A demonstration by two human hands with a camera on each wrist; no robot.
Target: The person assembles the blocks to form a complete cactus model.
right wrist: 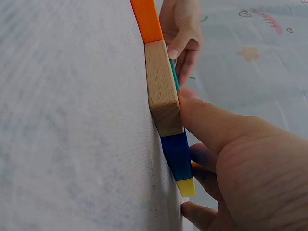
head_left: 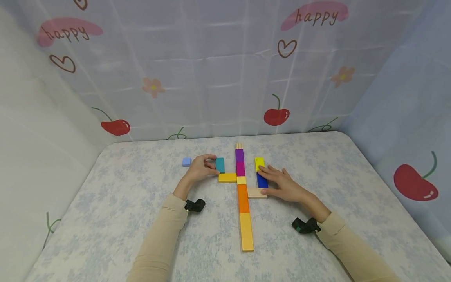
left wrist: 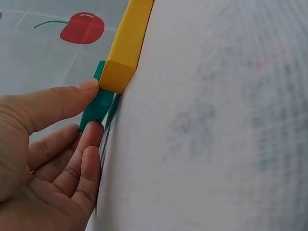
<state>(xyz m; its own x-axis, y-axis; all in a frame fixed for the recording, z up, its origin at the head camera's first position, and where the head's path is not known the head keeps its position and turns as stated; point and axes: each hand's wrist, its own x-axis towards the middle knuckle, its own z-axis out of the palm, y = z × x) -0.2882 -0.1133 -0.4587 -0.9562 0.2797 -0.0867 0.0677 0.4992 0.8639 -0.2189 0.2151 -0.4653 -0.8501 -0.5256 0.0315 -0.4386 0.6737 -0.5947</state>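
My left hand point(head_left: 199, 168) is at the left side of a teal block point(head_left: 220, 165), its thumb and fingertips pinching it. Just below the teal block lies a yellow-orange block point(head_left: 227, 178), pointing sideways; its end is right by my left thumb in the left wrist view. My right hand point(head_left: 283, 185) rests with spread fingers along a blue block point(head_left: 262, 181) and a bright yellow block point(head_left: 258, 161) laid end to end. Its thumb touches the end of a plain wooden block point(head_left: 255, 193). In the right wrist view, the wooden block point(right wrist: 161, 86) meets the blue block point(right wrist: 177, 156).
Between my hands runs a column of blocks: purple point(head_left: 239, 155), magenta point(head_left: 240, 169), pale yellow point(head_left: 241, 180), orange point(head_left: 243, 199) and light orange point(head_left: 246, 232). Thin sticks point(head_left: 239, 146) lie at its far end. A light blue block point(head_left: 186, 161) sits left of my left hand. Printed curtains surround the table.
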